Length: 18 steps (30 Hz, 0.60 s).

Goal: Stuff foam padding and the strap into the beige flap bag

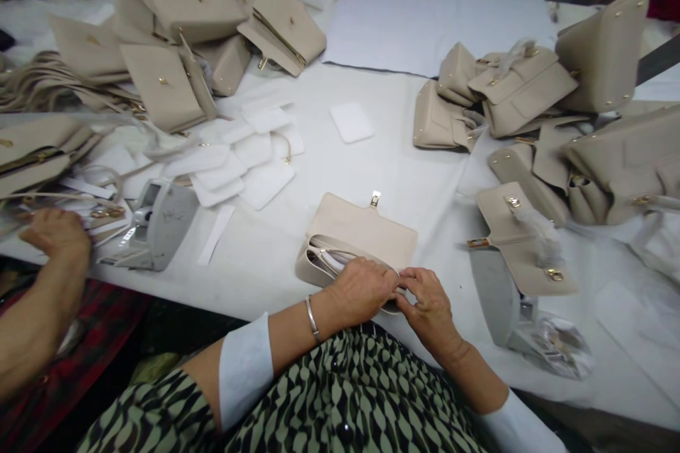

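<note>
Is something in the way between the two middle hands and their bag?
No, nothing I can see. The left hand and right hand both touch the beige bag, at its opening.

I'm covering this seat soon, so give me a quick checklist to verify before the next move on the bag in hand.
1. Flap laid back: ok. The handbag's flap spreads away from the person.
2. Both hands at the bag: ok. Left hand and right hand meet at its near side.
3. Clasp clear of the fingers: ok. The metal clasp is at the flap's far edge.
4. Co-worker's hand clear: ok. It is left of the grey device.
5. Inside fully visible: not ok. The hands hide part.
6. Lining undamaged: cannot tell.
</note>
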Tool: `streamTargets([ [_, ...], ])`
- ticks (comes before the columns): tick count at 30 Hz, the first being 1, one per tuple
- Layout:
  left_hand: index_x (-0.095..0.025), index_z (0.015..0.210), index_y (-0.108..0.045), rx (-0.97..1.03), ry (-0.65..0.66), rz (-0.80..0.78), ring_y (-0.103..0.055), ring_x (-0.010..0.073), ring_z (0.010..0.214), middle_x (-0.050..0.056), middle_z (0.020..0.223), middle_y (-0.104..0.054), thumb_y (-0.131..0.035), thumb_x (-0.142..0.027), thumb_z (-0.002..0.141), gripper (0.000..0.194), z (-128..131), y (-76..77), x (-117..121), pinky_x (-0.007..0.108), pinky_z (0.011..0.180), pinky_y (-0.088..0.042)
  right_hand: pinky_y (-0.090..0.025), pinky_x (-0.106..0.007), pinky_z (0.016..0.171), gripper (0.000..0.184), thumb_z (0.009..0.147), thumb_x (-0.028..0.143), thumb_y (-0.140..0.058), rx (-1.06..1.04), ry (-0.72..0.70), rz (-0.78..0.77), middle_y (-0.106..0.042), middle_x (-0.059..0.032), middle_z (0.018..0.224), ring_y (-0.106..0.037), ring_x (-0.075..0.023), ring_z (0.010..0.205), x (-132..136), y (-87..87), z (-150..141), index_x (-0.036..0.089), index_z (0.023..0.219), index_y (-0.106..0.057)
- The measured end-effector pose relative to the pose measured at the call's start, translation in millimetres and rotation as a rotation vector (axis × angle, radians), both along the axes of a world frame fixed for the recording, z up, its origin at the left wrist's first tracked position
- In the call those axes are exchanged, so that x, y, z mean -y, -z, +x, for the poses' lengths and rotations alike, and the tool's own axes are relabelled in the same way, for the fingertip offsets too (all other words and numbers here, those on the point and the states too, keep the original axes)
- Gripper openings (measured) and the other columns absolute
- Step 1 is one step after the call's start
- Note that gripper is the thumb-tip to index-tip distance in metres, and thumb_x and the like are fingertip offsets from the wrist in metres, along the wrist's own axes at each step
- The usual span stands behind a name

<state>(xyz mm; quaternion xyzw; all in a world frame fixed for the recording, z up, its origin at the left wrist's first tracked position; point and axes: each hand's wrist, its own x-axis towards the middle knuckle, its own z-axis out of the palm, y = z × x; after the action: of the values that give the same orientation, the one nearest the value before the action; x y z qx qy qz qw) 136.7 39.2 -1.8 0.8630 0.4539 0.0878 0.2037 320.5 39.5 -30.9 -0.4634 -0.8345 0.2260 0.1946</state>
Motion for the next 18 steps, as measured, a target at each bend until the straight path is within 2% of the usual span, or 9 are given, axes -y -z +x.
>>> streamTargets([
  [2,-0.017,0.089,-0.051,0.008,-0.021,-0.007,-0.057,0.0204,0.079,0.004,0.082,-0.061,-0.051,-0.025,0.087,0.008,-4,-2.5,1,0.033,0.069,-0.042,-0.047,-0.041,0.078,0.012,0.080,0.018,-0.058,-0.052,0.014,-0.020,-0.059,-0.0066,0.094,-0.052,-0.0231,0.090,0,0.8,0,0.021,0.091,-0.063],
  [5,-0.017,0.084,-0.053,0.030,-0.028,0.079,-0.053,0.0195,0.078,0.003,0.080,-0.059,-0.046,-0.021,0.087,0.008,-20,-4.2,9,0.033,0.070,-0.040,-0.048,-0.040,0.078,0.015,0.081,0.018,-0.058,-0.133,0.040,-0.041,-0.058,-0.0061,0.096,-0.052,-0.0222,0.091,1,4.1,2,0.023,0.095,-0.062],
  [8,-0.018,0.075,-0.054,-0.030,-0.146,0.166,-0.049,0.0186,0.075,0.003,0.075,-0.055,-0.041,-0.019,0.090,0.020,-47,-3.8,18,0.033,0.069,-0.038,-0.049,-0.039,0.078,0.015,0.081,0.018,-0.059,-0.176,0.036,-0.069,-0.057,-0.0057,0.096,-0.052,-0.0215,0.092,3,7.4,3,0.023,0.095,-0.061],
  [11,-0.019,0.075,-0.058,-0.117,-0.243,0.142,-0.047,0.0183,0.076,0.004,0.077,-0.054,-0.042,-0.023,0.090,0.022,-67,-3.3,20,0.032,0.068,-0.038,-0.048,-0.039,0.079,0.014,0.081,0.018,-0.058,-0.166,0.028,-0.060,-0.057,-0.0060,0.097,-0.052,-0.0218,0.093,2,6.7,2,0.023,0.094,-0.060],
  [15,-0.017,0.072,-0.059,-0.189,-0.157,0.014,-0.049,0.0176,0.076,0.004,0.078,-0.054,-0.047,-0.019,0.087,0.020,-69,-2.2,8,0.030,0.063,-0.039,-0.046,-0.044,0.080,0.019,0.078,0.016,-0.060,0.063,-0.044,-0.015,-0.058,-0.0082,0.108,-0.050,-0.0252,0.095,0,-1.1,-4,0.022,0.096,-0.061],
  [18,-0.015,0.073,-0.060,-0.250,-0.096,-0.074,-0.051,0.0187,0.074,0.006,0.077,-0.055,-0.052,-0.013,0.081,0.011,-62,1.2,-2,0.030,0.059,-0.040,-0.045,-0.045,0.078,0.014,0.076,0.013,-0.060,0.204,-0.083,-0.012,-0.059,-0.0082,0.110,-0.050,-0.0264,0.094,2,-5.2,-7,0.021,0.087,-0.063],
])
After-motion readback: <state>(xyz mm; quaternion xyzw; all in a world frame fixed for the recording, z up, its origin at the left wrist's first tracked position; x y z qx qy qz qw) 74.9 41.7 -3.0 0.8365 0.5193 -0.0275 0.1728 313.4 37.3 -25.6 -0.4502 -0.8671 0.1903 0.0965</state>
